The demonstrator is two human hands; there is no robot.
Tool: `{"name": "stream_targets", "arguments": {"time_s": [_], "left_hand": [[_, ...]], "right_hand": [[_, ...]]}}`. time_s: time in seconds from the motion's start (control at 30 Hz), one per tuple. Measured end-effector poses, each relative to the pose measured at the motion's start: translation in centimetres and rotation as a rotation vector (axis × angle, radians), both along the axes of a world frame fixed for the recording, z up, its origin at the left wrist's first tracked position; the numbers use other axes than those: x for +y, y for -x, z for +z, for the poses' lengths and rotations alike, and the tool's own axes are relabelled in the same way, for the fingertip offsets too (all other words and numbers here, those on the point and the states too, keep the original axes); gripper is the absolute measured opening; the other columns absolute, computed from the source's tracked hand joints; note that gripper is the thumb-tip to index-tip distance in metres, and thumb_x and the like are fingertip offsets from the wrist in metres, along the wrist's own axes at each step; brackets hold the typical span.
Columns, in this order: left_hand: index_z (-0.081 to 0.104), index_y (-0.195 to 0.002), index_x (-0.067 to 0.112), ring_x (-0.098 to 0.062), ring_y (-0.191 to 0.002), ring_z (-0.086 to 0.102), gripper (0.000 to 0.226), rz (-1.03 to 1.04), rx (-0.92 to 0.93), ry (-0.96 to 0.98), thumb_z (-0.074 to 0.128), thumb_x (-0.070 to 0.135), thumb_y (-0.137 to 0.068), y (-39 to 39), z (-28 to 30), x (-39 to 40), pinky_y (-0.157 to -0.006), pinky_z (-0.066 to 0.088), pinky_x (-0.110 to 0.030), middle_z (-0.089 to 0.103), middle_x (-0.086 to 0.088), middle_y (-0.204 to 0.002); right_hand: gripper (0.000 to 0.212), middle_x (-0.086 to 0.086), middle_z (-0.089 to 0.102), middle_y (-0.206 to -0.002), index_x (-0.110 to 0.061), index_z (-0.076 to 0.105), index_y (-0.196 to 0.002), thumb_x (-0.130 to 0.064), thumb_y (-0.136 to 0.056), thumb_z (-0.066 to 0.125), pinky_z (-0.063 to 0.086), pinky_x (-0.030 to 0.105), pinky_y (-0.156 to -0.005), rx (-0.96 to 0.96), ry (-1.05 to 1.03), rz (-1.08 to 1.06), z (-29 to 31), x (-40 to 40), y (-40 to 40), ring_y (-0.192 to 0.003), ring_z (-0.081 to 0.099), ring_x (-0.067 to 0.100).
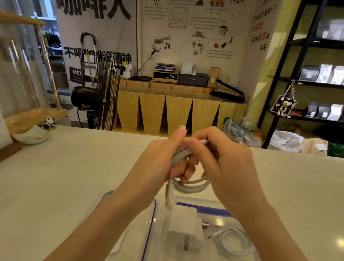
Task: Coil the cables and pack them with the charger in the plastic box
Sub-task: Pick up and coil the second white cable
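Both hands, left [161, 156] and right [215, 162], grip the coiled cable [191, 184] directly above the open box [204, 209], right pinching its free end.

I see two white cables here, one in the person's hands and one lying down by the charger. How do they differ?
The cable in the hands is thicker and greyish white; the thin cable beside the charger is slimmer and brighter white. The held cable is bundled in tight loops between the left hand and right hand, one plug end dangling; the thin cable lies untouched in a loose flat coil. Both are coiled and pale.
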State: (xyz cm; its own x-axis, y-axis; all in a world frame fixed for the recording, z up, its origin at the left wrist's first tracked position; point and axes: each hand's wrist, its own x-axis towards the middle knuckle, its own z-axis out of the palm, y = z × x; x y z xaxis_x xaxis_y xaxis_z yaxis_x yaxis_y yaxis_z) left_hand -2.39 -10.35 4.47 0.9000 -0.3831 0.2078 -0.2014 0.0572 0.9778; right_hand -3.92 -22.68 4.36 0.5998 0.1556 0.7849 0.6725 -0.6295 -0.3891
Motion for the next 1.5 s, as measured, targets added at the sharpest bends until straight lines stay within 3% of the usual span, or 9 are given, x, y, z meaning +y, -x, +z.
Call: {"name": "stream_targets", "arguments": {"time_s": [0.17, 0.33, 0.6, 0.8, 0.93, 1.07, 1.2, 1.4, 1.5], "left_hand": [[0.065, -0.077, 0.031, -0.001, -0.062, 0.061, 0.025, 0.069, -0.158, -0.058, 0.051, 0.048, -0.065, -0.1, -0.6, -0.5, -0.062, 0.051, -0.012, 0.065, 0.010, -0.061], [0.059, -0.065, 0.019, -0.004, -0.062, 0.063, 0.033, 0.101, -0.139, -0.027, 0.039, 0.033, -0.088, 0.1, -1.1, -1.5, -0.061, 0.053, -0.014, 0.067, 0.007, -0.063], [0.055, -0.085, 0.030, -0.007, -0.060, 0.066, 0.022, 0.169, -0.286, -0.133, 0.035, 0.026, -0.093, -0.8, -1.6, -0.7, -0.052, 0.054, -0.018, 0.067, 0.009, -0.057], [0.056, -0.083, 0.018, -0.008, -0.053, 0.068, 0.028, 0.166, -0.141, -0.201, 0.032, 0.017, -0.096, -2.1, -1.8, 0.0, -0.048, 0.053, -0.017, 0.067, 0.006, -0.056], [0.058, -0.081, 0.013, -0.009, -0.054, 0.062, 0.029, 0.192, -0.211, -0.261, 0.034, 0.024, -0.094, -2.1, -1.7, 0.0, -0.053, 0.055, -0.027, 0.060, -0.004, -0.066], [0.059, -0.094, 0.009, -0.014, -0.059, 0.069, 0.029, 0.107, -0.196, -0.319, 0.033, 0.024, -0.095, -2.2, -1.4, 0.5, -0.051, 0.054, -0.021, 0.067, -0.004, -0.068], [0.059, -0.087, 0.019, -0.018, -0.057, 0.070, 0.024, 0.047, -0.193, -0.286, 0.036, 0.023, -0.094, -2.0, -0.7, 1.0, -0.045, 0.053, -0.020, 0.069, -0.002, -0.057], [0.059, -0.089, 0.009, -0.027, -0.053, 0.069, 0.025, 0.066, -0.126, -0.262, 0.037, 0.019, -0.094, -1.5, -0.2, 1.0, -0.043, 0.055, -0.026, 0.065, -0.008, -0.057], [0.058, -0.091, 0.010, -0.025, -0.054, 0.070, 0.024, 0.072, -0.146, -0.295, 0.037, 0.020, -0.094, -1.5, -0.4, 0.9, -0.047, 0.057, -0.028, 0.065, -0.009, -0.061]], "right_hand": [[0.026, -0.014, 0.048, -0.052, -0.014, 0.059, -0.077, -0.037, -0.085, 0.050, 0.038, 0.011, -0.045, 0.114, -0.363, -0.067, 0.1, -0.7, -0.4, -0.048, 0.049, 0.003], [0.027, -0.005, 0.049, -0.052, -0.010, 0.060, -0.075, -0.033, -0.087, 0.051, 0.037, 0.014, -0.044, 0.191, -0.499, -0.109, -0.3, -1.2, -0.8, -0.045, 0.045, 0.007], [0.031, -0.007, 0.049, -0.075, -0.011, 0.064, -0.081, -0.035, -0.086, 0.047, 0.038, 0.015, -0.062, -0.127, -0.075, -0.236, 0.3, -1.8, -0.8, -0.069, 0.045, 0.005], [0.014, -0.014, 0.058, -0.071, -0.029, 0.068, -0.082, -0.029, -0.084, 0.054, 0.041, 0.008, -0.063, 0.452, -0.071, 0.117, 1.1, -1.2, 0.4, -0.073, 0.051, 0.000], [0.014, -0.016, 0.062, -0.065, -0.025, 0.073, -0.087, -0.023, -0.082, 0.060, 0.045, 0.010, -0.062, 0.640, -0.017, 0.251, 1.3, -1.4, 0.6, -0.068, 0.054, 0.000], [0.014, -0.012, 0.064, -0.069, -0.026, 0.072, -0.084, -0.019, -0.081, 0.062, 0.048, 0.013, -0.061, 0.532, -0.100, 0.203, 1.2, -1.8, 0.3, -0.068, 0.058, 0.002], [0.013, -0.007, 0.062, -0.066, -0.016, 0.072, -0.087, -0.013, -0.082, 0.060, 0.055, 0.025, -0.061, 0.432, -0.194, 0.120, 0.7, -2.0, -0.2, -0.063, 0.061, 0.012], [0.013, -0.012, 0.064, -0.064, -0.015, 0.073, -0.089, -0.014, -0.081, 0.063, 0.053, 0.012, -0.064, 0.288, -0.044, -0.009, 0.0, -1.2, -0.3, -0.062, 0.065, 0.007], [0.011, 0.000, 0.068, -0.068, -0.014, 0.075, -0.080, -0.021, -0.074, 0.068, 0.045, 0.018, -0.048, 0.032, 0.127, -0.200, -0.3, -1.1, -0.7, -0.063, 0.054, 0.010]]}}
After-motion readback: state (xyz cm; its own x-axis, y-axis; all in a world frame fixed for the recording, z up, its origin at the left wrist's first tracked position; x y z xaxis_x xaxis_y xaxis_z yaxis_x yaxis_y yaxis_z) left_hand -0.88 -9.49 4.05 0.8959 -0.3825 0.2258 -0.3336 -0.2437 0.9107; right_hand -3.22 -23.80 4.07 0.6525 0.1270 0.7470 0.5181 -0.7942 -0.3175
